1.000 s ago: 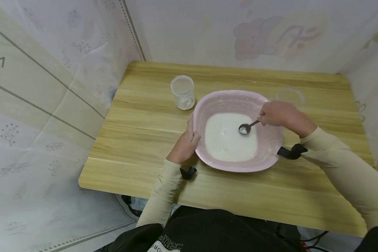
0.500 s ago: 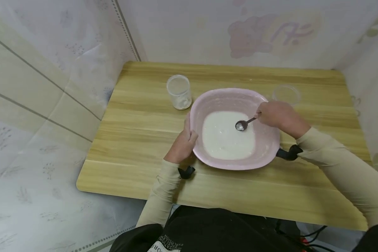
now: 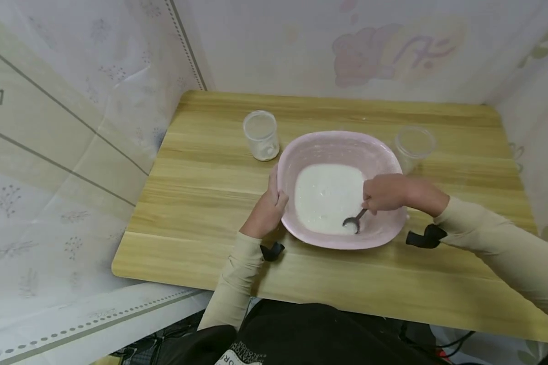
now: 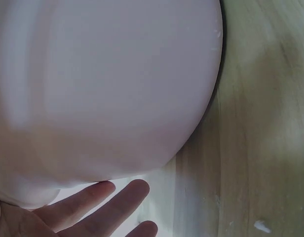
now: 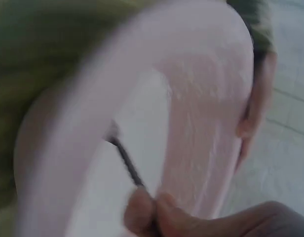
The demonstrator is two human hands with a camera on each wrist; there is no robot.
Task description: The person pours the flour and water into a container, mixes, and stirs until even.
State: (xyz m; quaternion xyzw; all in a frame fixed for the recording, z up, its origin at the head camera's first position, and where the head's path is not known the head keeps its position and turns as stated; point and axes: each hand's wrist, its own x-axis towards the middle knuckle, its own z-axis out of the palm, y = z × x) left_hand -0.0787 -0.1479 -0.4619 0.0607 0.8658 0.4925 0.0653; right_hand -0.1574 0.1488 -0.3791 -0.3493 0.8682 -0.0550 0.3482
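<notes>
A pink plastic basin (image 3: 389,225) on the table holds a white, milky liquid (image 3: 326,195). My left hand (image 3: 266,210) grips its left rim, thumb on top and fingers against the outside wall; in the left wrist view those fingers (image 4: 112,210) lie along the wall. Over the basin's right side, my right hand (image 3: 385,192) pinches the handle of a small metal spoon (image 3: 353,222). Its bowl is tilted at the front right of the liquid. The right wrist view is blurred, with the spoon handle (image 5: 127,160) between thumb and finger.
Behind the basin's left end stands a clear plastic jar (image 3: 261,137) with some white matter inside. A second clear container (image 3: 414,144) is behind the right end. The wooden table (image 3: 187,203) meets patterned curtains (image 3: 274,45) at the back and sides.
My right hand has moved toward me with the spoon, from mid-basin to the front right, and the spoon bowl has tipped over. My left hand keeps its grip on the rim.
</notes>
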